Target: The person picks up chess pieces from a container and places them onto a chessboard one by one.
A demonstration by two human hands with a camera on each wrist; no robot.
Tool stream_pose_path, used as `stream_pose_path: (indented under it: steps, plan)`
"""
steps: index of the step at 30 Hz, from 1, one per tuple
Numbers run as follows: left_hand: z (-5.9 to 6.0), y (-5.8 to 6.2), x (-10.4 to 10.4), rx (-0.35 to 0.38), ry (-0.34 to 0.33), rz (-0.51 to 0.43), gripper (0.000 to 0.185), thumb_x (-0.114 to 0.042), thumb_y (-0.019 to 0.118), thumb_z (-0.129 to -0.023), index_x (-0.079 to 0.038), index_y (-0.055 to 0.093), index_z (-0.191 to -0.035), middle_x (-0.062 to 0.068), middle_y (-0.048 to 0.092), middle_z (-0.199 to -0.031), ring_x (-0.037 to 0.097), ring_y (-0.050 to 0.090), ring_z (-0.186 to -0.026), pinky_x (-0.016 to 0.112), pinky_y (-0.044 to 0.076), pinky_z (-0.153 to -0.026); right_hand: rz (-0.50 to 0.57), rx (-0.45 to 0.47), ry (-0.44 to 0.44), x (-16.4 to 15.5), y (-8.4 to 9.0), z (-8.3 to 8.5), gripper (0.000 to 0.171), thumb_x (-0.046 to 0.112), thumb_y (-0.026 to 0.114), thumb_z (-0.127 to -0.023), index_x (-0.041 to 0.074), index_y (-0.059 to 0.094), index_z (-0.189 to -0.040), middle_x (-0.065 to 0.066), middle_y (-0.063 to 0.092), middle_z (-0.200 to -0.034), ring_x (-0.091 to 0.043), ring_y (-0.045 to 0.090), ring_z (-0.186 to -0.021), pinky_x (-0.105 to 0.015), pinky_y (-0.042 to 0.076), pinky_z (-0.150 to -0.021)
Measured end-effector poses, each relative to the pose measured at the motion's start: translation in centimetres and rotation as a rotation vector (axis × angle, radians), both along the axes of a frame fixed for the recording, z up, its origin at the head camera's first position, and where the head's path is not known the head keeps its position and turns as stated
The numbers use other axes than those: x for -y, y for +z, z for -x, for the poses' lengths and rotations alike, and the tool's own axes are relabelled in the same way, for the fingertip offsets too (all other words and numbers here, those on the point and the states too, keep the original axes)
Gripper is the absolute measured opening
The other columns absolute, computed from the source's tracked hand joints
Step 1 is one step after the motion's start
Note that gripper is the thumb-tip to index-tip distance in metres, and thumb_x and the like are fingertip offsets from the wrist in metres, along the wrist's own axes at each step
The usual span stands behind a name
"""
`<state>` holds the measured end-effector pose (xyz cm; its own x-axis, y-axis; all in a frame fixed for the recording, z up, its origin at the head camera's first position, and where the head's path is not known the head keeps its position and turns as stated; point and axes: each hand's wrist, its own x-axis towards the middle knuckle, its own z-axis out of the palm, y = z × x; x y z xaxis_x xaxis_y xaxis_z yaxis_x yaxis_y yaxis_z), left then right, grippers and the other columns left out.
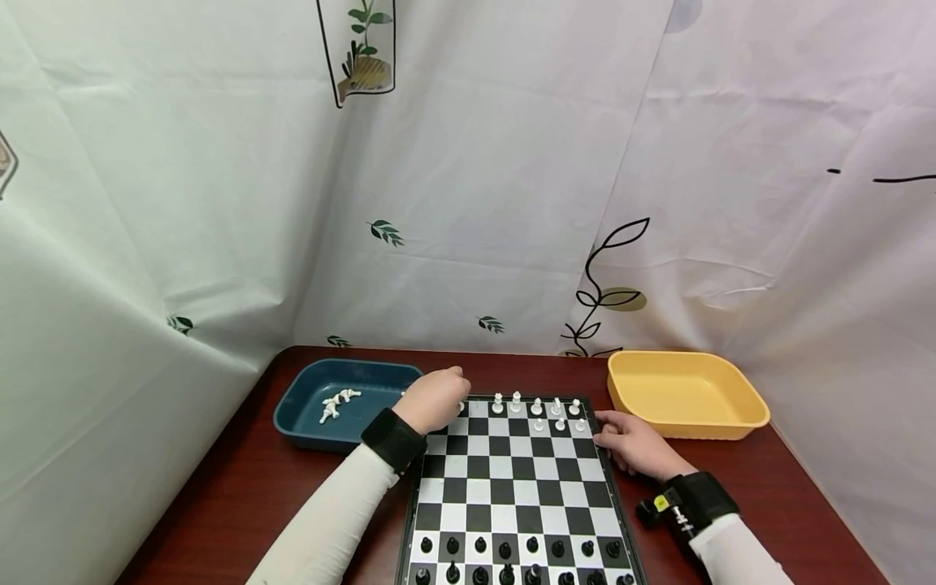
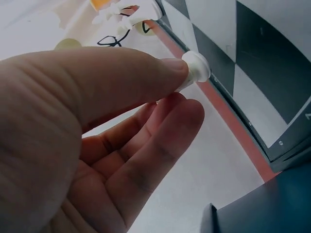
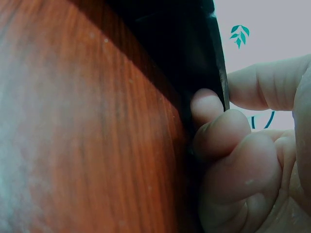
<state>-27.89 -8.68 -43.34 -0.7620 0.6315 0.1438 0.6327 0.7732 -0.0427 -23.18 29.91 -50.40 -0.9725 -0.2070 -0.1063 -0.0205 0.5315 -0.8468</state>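
My left hand is over the far left corner of the chessboard. In the left wrist view, its thumb and fingers pinch a white chess piece, base toward the board; the rest of the piece is hidden by the fingers. On the board's right side, near the far corner, my right hand grips the edge. The right wrist view shows the thumb on one face of the dark board edge and curled fingers against its side. White pieces stand along the far rows, black pieces along the two near rows.
Left of the board is a blue tray with several white pieces lying in it. A yellow tray sits at the back right. Both rest on a dark red-brown table, with a patterned white cloth hanging behind.
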Motion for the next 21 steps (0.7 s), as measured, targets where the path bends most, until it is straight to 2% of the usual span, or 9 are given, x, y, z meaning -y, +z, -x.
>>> stream_pose_path:
  steps: [10, 21]
  plan:
    - [0.07, -0.45, -0.47, 0.006, 0.025, 0.012, 0.01, -0.004, 0.079, -0.102, -0.012, 0.084, -0.105, 0.004, 0.069, -0.095, 0.016, 0.065, -0.081, 0.032, 0.057, -0.073, 0.005, 0.001, -0.002, 0.01, -0.06, 0.05, 0.063, 0.015, 0.073, -0.103, -0.012, 0.05, -0.156, -0.006, 0.058, -0.07, -0.023, 0.055, -0.054, -0.035, 0.047, -0.047]
    - [0.15, -0.8, -0.6, -0.026, -0.003, -0.002, 0.008, -0.005, 0.08, -0.102, -0.011, 0.084, -0.105, 0.005, 0.07, -0.096, 0.017, 0.069, -0.083, 0.031, 0.058, -0.072, 0.003, 0.001, -0.002, -0.01, -0.06, 0.04, 0.064, 0.015, 0.073, -0.103, -0.012, 0.05, -0.156, -0.006, 0.058, -0.07, -0.023, 0.054, -0.054, -0.035, 0.047, -0.047]
